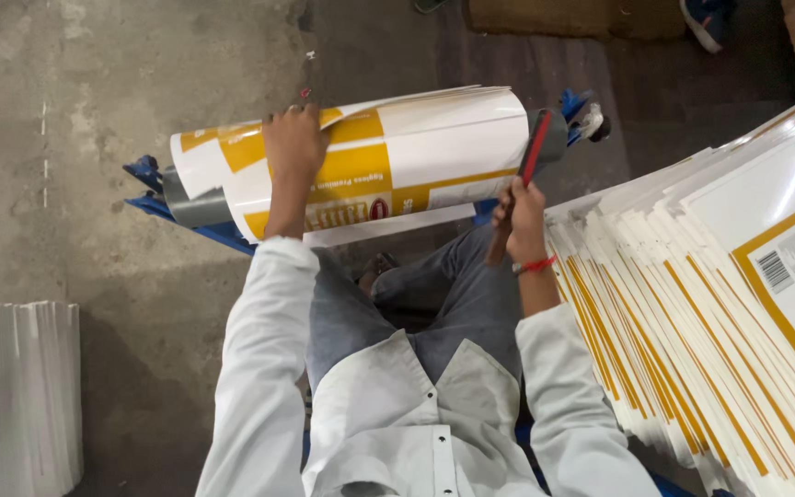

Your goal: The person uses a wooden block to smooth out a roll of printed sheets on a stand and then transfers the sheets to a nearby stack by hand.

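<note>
Curled white-and-yellow printed sheets (361, 166) lie wrapped over a grey cylinder (186, 204), long axis left-right. Left hand (293, 143) presses flat on the wrap's left part, fingers spread, gripping nothing. Right hand (519, 213) is clenched round a red-and-black stick tool (534, 147) at the wrap's right end, so the right hand is nearer that edge.

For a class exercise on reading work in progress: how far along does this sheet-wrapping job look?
Done: a white stack of finished-looking sheets stands at the left. In hand: the left hand presses white-and-yellow printed sheets curved over a grey cylinder, while the right hand holds a red-handled tool at their edge. Left: a large fanned pile of flat printed sheets waits at the right.
</note>
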